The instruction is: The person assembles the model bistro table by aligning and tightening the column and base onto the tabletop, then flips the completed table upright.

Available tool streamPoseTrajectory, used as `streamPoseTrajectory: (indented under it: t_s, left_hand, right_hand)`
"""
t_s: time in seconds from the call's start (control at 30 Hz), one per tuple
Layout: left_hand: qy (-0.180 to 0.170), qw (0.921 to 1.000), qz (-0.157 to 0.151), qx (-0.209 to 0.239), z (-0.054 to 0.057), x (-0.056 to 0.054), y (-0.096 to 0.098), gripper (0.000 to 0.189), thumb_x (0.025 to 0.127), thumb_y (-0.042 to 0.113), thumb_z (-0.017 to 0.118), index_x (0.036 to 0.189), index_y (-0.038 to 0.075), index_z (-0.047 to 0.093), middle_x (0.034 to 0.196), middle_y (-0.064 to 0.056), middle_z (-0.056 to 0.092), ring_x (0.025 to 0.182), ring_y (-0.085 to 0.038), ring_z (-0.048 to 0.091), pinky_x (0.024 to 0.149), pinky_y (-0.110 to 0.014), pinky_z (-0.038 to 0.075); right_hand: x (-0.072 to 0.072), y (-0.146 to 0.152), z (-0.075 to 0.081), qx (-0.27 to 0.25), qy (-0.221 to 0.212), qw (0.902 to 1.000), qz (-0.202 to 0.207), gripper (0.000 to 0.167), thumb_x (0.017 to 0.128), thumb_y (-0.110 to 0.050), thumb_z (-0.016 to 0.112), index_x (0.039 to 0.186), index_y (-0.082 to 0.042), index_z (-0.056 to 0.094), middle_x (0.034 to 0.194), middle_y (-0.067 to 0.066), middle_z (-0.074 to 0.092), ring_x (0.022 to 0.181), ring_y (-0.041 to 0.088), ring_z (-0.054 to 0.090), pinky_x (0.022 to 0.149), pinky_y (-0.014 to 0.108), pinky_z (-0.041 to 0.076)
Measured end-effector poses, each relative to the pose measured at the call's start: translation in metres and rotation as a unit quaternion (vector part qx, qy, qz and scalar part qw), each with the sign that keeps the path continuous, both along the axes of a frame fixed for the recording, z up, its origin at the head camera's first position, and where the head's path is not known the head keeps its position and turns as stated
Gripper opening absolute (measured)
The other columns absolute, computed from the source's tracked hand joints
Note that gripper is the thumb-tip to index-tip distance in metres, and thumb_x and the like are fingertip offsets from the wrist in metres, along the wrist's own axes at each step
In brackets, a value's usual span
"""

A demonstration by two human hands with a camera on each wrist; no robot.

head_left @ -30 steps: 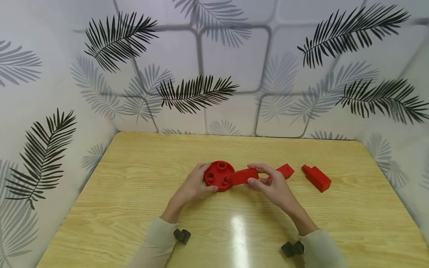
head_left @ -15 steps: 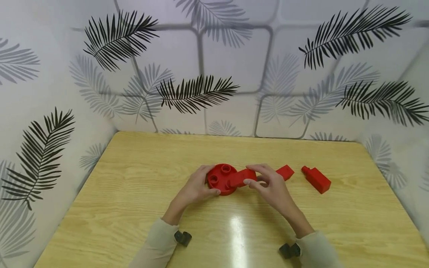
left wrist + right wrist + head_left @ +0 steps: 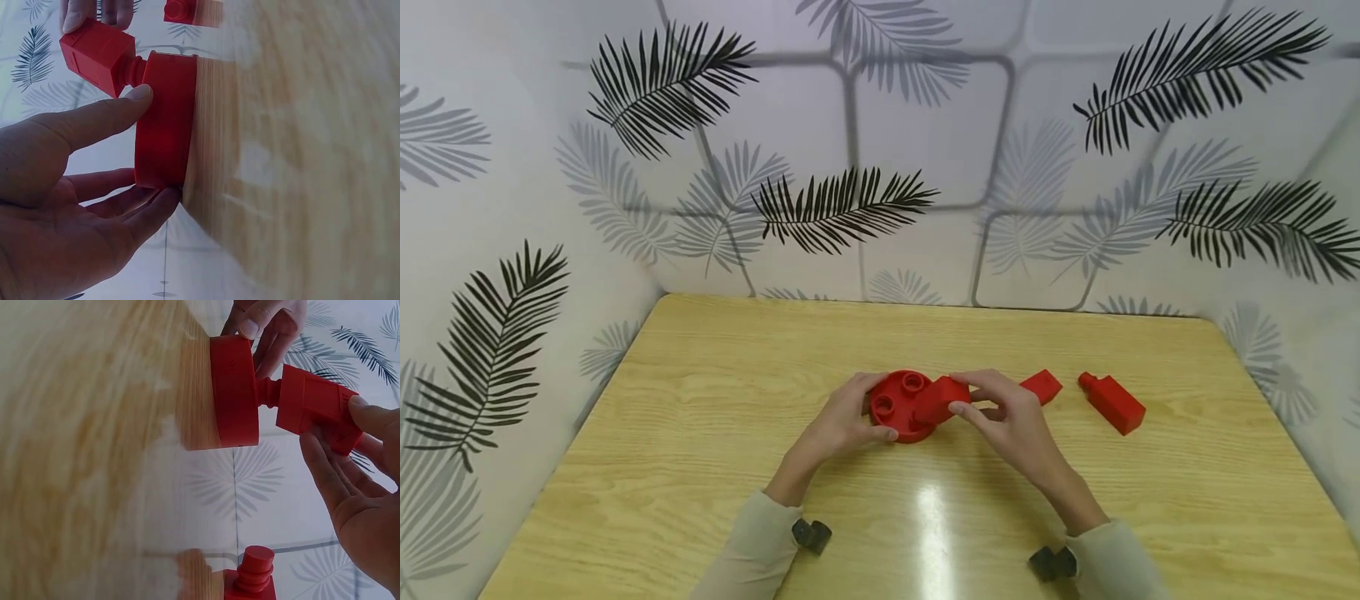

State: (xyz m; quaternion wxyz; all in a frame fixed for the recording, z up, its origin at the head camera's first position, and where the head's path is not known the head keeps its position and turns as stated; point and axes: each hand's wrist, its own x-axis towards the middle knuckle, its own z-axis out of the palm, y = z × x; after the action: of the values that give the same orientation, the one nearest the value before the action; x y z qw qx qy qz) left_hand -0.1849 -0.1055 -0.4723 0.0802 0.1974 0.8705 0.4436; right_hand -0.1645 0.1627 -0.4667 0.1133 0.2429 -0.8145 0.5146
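A round red base (image 3: 898,427) with socket rings inside lies on the table; my left hand (image 3: 842,421) grips its left side, thumb at the near rim and fingers round the far side. My right hand (image 3: 1011,410) pinches a red rectangular block (image 3: 949,400) between thumb and fingers. In the right wrist view the ridged round neck of this block (image 3: 317,406) points at the base (image 3: 235,394), its end at the rim, over the base's right socket. The block leans, tilted up towards the right hand. In the left wrist view the thumb presses the base's wall (image 3: 164,125).
Two more red blocks lie on the table (image 3: 700,417) to the right: one (image 3: 1042,386) partly behind the right hand, the other (image 3: 1112,403) farther right, its neck pointing up-left. A leaf-patterned wall covering (image 3: 917,142) rises behind the table.
The base has shifted slightly right and nearer, with the left hand on it. The right hand has tipped the block from nearly flat to steeper, its neck staying at the right socket.
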Motion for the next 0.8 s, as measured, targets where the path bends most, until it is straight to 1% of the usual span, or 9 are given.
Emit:
streamPoseTrajectory:
  t_s: [0.17,0.23,0.4,0.5,0.6,0.7,0.8]
  left_hand:
    - [0.0,1.0,0.0,0.004,0.0022,0.0002,0.0027,0.081,0.079,0.003,0.088,0.148,-0.007,0.047,0.139,-0.021,0.055,0.127,-0.036,0.055,0.105,-0.046,0.051]
    - [-0.001,1.0,0.003,0.002,0.002,0.0007,0.0028,0.081,0.079,0.003,0.089,0.147,-0.006,0.047,0.138,-0.021,0.055,0.127,-0.036,0.055,0.105,-0.046,0.051]
    - [-0.008,0.9999,0.006,-0.004,-0.0017,0.004,0.0003,0.081,0.077,0.004,0.09,0.146,-0.007,0.048,0.136,-0.021,0.056,0.125,-0.036,0.056,0.105,-0.046,0.052]
    - [-0.013,0.9999,0.008,0.006,-0.0025,0.0049,-0.0005,0.082,0.078,0.003,0.089,0.147,-0.007,0.048,0.137,-0.021,0.056,0.126,-0.037,0.056,0.106,-0.046,0.051]
    - [-0.016,0.9997,0.011,0.014,-0.0021,0.0047,-0.0003,0.082,0.078,0.002,0.089,0.147,-0.006,0.047,0.137,-0.021,0.055,0.126,-0.037,0.056,0.105,-0.046,0.051]
    - [-0.017,0.9997,0.009,0.013,-0.0015,0.004,0.0003,0.081,0.078,0.002,0.089,0.148,-0.006,0.047,0.137,-0.021,0.056,0.126,-0.036,0.057,0.105,-0.045,0.052]
    - [-0.012,0.9998,0.001,0.014,-0.0011,0.0023,0.0013,0.081,0.079,0.002,0.089,0.148,-0.007,0.047,0.138,-0.021,0.055,0.126,-0.036,0.057,0.105,-0.044,0.052]
  right_hand:
    - [0.0023,0.0016,0.0034,-0.011,-0.004,0.9996,0.024,0.041,0.092,-0.004,0.076,0.132,-0.01,0.069,0.125,0.004,0.068,0.1,0.021,0.069,0.078,0.031,0.062]
    - [0.003,0.0011,0.0029,-0.021,-0.006,0.9991,0.036,0.042,0.092,-0.002,0.076,0.132,-0.008,0.069,0.126,0.006,0.068,0.105,0.023,0.068,0.081,0.034,0.062]
    - [0.0041,-0.0031,-0.0027,-0.034,-0.02,0.9971,0.065,0.043,0.088,-0.002,0.08,0.13,-0.004,0.069,0.122,0.009,0.069,0.109,0.024,0.067,0.086,0.041,0.061]
    - [0.0041,-0.005,-0.0026,-0.037,-0.037,0.9965,0.066,0.043,0.086,-0.005,0.083,0.128,-0.007,0.071,0.119,0.006,0.07,0.108,0.023,0.067,0.088,0.043,0.061]
    - [0.0045,-0.0054,-0.0005,-0.036,-0.057,0.9961,0.057,0.044,0.085,-0.01,0.084,0.127,-0.012,0.071,0.117,0.001,0.069,0.107,0.02,0.066,0.089,0.042,0.061]
    - [0.0041,-0.0053,-0.0014,-0.025,-0.069,0.9955,0.059,0.048,0.085,-0.014,0.085,0.13,-0.012,0.07,0.112,0.0,0.067,0.105,0.02,0.066,0.088,0.04,0.061]
    - [0.0033,-0.0052,-0.0025,-0.008,-0.069,0.9954,0.066,0.052,0.084,-0.016,0.086,0.133,-0.01,0.068,0.107,0.0,0.065,0.101,0.021,0.066,0.086,0.039,0.061]
